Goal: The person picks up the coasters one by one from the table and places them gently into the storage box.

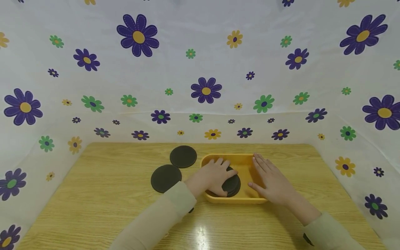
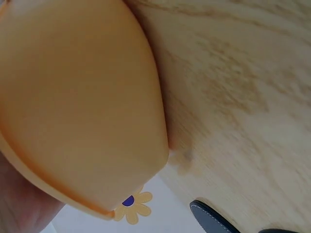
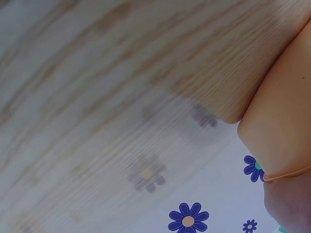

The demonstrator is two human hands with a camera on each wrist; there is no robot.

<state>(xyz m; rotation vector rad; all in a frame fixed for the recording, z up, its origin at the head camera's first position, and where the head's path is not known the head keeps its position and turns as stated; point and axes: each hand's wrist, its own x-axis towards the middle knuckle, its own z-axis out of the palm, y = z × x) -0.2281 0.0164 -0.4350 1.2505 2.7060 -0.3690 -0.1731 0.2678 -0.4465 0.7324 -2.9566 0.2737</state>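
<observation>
A yellow rectangular bin point(image 1: 243, 200) sits on the wooden table, its outer wall filling much of the left wrist view. Inside it, at the left, lies a small stack of round black coasters point(image 1: 232, 185). My left hand point(image 1: 215, 175) reaches over the bin's left rim and grips the top coaster from above, thumb at the near side and fingers spread over the far side. On the bin's right end rests my right hand point(image 1: 273, 180), fingers straight along the rim and thumb pointing inward. In the right wrist view part of this hand point(image 3: 289, 201) shows beyond the bin's rim.
Two more black coasters lie flat left of the bin, one farther back point(image 1: 183, 156) and one nearer point(image 1: 165, 178), almost touching. The wooden table point(image 1: 103, 194) ends at a white flowered cloth point(image 1: 175, 73) at the back and sides.
</observation>
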